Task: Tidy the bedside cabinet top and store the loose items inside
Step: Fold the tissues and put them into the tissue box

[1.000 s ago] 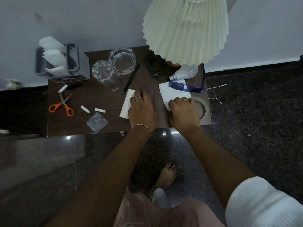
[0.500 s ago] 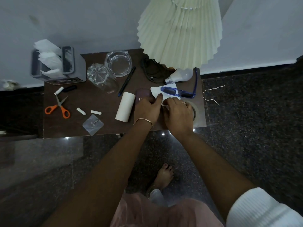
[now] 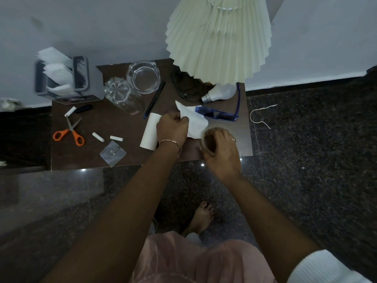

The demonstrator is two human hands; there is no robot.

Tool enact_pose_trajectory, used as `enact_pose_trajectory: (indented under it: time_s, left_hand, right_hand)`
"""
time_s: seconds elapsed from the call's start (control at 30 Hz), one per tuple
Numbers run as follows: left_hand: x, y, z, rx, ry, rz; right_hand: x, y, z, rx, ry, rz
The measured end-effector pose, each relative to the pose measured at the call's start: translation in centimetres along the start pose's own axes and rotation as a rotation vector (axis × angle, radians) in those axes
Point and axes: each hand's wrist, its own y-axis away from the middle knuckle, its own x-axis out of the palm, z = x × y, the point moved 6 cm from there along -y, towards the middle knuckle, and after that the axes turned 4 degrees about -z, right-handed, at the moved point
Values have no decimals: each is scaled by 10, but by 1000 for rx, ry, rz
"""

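Observation:
On the dark brown cabinet top (image 3: 85,158) my left hand (image 3: 172,127) grips a white tissue (image 3: 193,121), lifted a little off the surface. My right hand (image 3: 222,150) holds a roll of tape (image 3: 211,139) tilted up near the front right edge. A white cardboard tube (image 3: 150,131) lies just left of my left hand. Blue glasses (image 3: 216,115) lie behind the tissue. Also on top are a light bulb (image 3: 218,92), a dark pen (image 3: 155,99), orange scissors (image 3: 69,133), two white chalk bits (image 3: 98,137) and a small clear packet (image 3: 112,153).
A pleated lamp shade (image 3: 220,37) hangs over the back right. A glass ashtray (image 3: 142,78), a tipped glass (image 3: 122,97), a black cable (image 3: 183,86) and a grey tissue holder (image 3: 63,78) stand at the back. A white string (image 3: 261,115) lies on the dark floor at right.
My left hand moved from the dark pouch to the tissue and lifted it. My right hand left the tissue and picked up the tape roll. The tube is now uncovered.

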Motion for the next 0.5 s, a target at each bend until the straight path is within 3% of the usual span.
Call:
enact_pose_trajectory:
  time_s: [0.17, 0.33, 0.5]
  left_hand:
    - [-20, -3, 4, 15, 71, -54]
    - [-36, -2, 8, -12, 300, 33]
    - [-42, 3, 22, -149, 499, 201]
  right_hand:
    - [3, 3, -8, 56, 16, 56]
    - [0, -1, 13, 62, -68, 24]
    - [7, -2, 36, 530, -757, 28]
